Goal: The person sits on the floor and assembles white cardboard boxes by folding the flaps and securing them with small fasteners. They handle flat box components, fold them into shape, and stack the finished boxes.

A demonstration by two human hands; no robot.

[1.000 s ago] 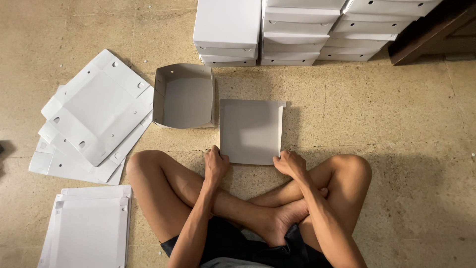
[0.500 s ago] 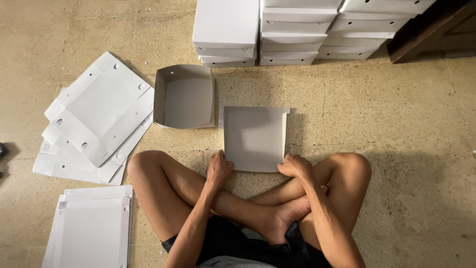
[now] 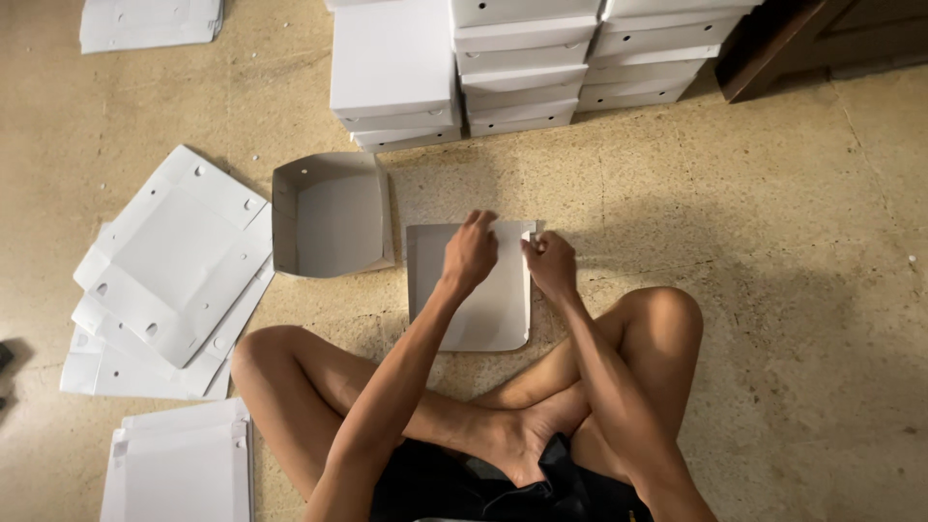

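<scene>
Hands met at the far edge of a flat white cardboard box blank (image 3: 471,309) lying on the speckled floor (image 3: 754,242) before a cross-legged person. Left hand (image 3: 471,253) curled narrowly over the top edge, right hand (image 3: 551,263) pinching the far right corner flap. Folding here probably went best with the panel pressed flat and the crease run straight. An open grey half-made box (image 3: 333,217) sat just left, flat blanks (image 3: 174,261) further left, stacked finished boxes (image 3: 522,68) beyond
</scene>
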